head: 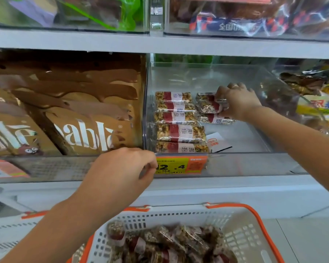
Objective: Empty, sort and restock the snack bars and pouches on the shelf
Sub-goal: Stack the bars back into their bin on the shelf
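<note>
A clear shelf bin (254, 147) holds a column of several nut bars (178, 118) in clear wrap with red bands along its left side. My right hand (237, 100) reaches into the bin and grips one more nut bar (207, 104), tilted above another bar (216, 120) lying to the right of the column. My left hand (122, 173) hovers at the bin's front edge with loosely curled fingers, holding nothing, next to the yellow price tag (180, 166). Below, a white basket with orange rim (250, 224) holds several more of the same bars (165, 243).
Brown pouches (80, 114) fill the bin to the left. Mixed wrapped snacks (315, 103) fill the bin to the right. A white card (218, 144) lies on the bin floor. Another shelf of packets (235, 18) runs overhead.
</note>
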The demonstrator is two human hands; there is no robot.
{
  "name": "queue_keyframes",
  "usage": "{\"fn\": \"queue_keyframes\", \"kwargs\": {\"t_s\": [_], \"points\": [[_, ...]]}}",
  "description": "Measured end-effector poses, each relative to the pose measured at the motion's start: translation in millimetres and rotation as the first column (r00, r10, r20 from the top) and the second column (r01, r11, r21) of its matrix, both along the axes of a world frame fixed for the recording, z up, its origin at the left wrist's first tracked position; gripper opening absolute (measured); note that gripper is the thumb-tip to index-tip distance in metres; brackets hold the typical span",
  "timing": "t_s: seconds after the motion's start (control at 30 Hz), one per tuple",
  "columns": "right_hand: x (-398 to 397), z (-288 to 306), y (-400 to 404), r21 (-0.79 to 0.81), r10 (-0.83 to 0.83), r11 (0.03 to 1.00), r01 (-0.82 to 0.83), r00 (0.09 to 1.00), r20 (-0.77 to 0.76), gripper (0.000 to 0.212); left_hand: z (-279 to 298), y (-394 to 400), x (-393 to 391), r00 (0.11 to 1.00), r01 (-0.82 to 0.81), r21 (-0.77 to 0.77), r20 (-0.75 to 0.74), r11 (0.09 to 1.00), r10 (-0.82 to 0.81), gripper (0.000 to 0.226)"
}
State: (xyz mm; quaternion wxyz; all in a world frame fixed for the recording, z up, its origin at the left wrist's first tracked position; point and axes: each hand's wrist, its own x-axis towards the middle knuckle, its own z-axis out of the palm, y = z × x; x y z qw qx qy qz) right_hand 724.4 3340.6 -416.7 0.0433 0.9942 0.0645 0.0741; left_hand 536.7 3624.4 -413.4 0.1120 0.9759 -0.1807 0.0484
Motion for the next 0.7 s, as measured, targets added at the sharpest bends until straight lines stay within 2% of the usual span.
{"fn": "queue_keyframes", "kwargs": {"t_s": [0.07,0.17,0.43,0.57,0.7], "points": [[-2,-2,3,0.021,0.017,1.0,-0.017,1.0,-0.023,0.056,0,-1,-1,1.0,0.004,-0.01,0.005,1.0,-0.004,0.015],[-4,-7,4,0.135,0.027,0.991,-0.016,0.997,-0.079,0.056,-2,0,-1,1.0,0.011,-0.011,0.019,1.0,-0.011,0.013],[-19,-5,-9,0.26,0.046,0.965,-0.036,0.998,-0.032,0.061,-7,4,0,0.999,0.032,-0.025,0.006,0.999,-0.032,0.012],[-59,7,-8,0.411,0.068,0.903,-0.122,0.987,0.143,0.05,-13,9,-7,0.997,0.027,-0.132,-0.074,0.991,-0.037,0.014],[-151,8,7,0.585,0.01,0.765,-0.271,0.912,0.409,0.031,-38,8,-25,0.983,0.006,-0.25,-0.178,0.968,-0.052,0.022]]}}
